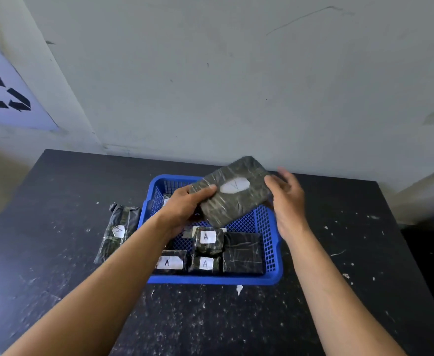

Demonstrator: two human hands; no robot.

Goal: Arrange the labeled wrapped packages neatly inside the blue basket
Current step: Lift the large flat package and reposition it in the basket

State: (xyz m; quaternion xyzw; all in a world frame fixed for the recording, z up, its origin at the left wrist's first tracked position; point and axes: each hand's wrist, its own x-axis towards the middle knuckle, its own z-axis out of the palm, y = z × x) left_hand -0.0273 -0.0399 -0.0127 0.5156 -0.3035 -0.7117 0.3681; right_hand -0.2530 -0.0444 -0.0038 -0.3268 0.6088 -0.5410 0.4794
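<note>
A blue mesh basket point(269, 242) stands mid-table. Above its far half I hold a large flat dark-wrapped package point(233, 199) with a white label, tilted. My left hand point(185, 209) grips its left edge with the thumb on top. My right hand point(287, 199) holds its right edge, fingers partly spread. Inside the basket's near half lie several dark packages: three with white "A" labels point(205, 237) point(168, 262) point(205, 263) and a larger one without a visible label point(242, 254). More packages at the basket's back left are mostly hidden by my left hand.
One long wrapped package with an "A" label point(117, 231) lies on the black, paint-flecked table point(210, 317) just left of the basket. A grey wall rises right behind the table. A recycling-symbol sign point(2, 91) hangs on the left wall.
</note>
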